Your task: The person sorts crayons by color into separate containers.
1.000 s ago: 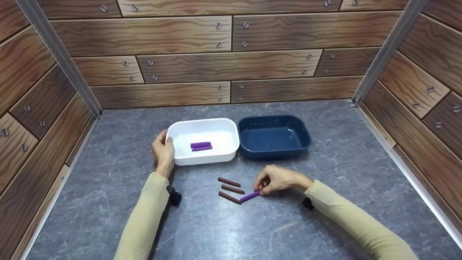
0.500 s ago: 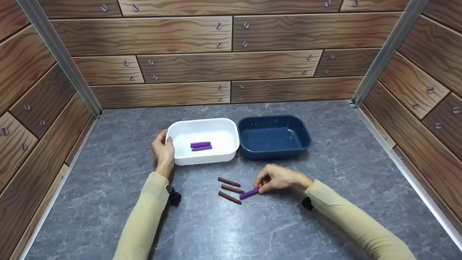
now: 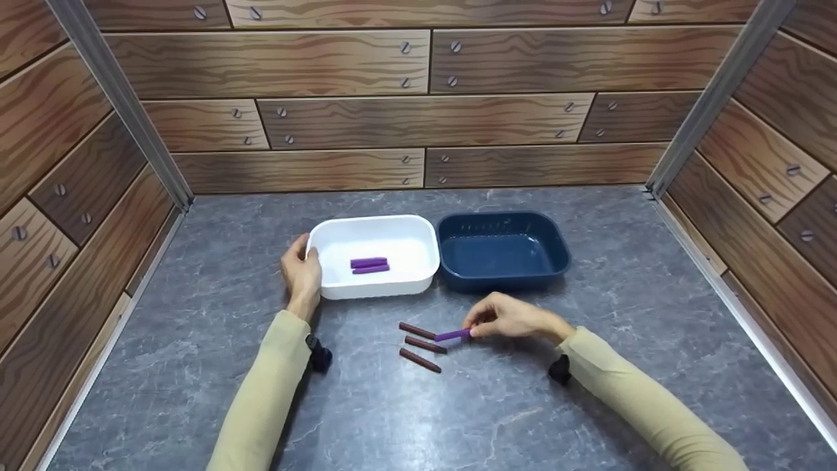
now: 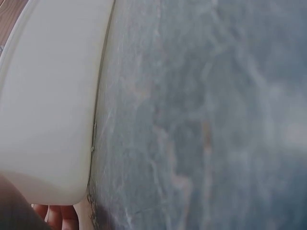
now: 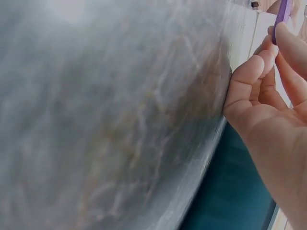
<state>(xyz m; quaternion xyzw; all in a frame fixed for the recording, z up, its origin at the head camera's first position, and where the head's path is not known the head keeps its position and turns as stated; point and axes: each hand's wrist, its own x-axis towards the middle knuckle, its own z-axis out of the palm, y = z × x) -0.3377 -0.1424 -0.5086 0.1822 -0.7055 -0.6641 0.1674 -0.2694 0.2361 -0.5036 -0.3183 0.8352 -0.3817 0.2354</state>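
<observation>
My left hand (image 3: 302,271) grips the left end of a white plastic tub (image 3: 376,288), thumb over the rim; its fingers show beneath the tub wall in the left wrist view. Two purple crayons (image 3: 370,269) lie side by side inside. Between thumb and fingertips, my right hand (image 3: 509,317) pinches one end of another purple crayon (image 3: 451,335), also visible as a purple crayon (image 5: 283,18) in the right wrist view. It appears raised above the table, its free end over the farthest of three brown crayons (image 3: 416,330). The middle (image 3: 426,345) and nearest brown crayons (image 3: 420,360) lie roughly parallel.
A dark blue tub (image 3: 503,282) stands against the white tub's right side, beyond my right hand. The grey marbled table (image 3: 392,418) is enclosed by wood-patterned walls (image 3: 340,121) at the back and both sides.
My right hand has lifted the purple crayon and moved it away from me, from beside the nearest brown crayon to the farthest. The left hand keeps its hold; the head view shifted slightly.
</observation>
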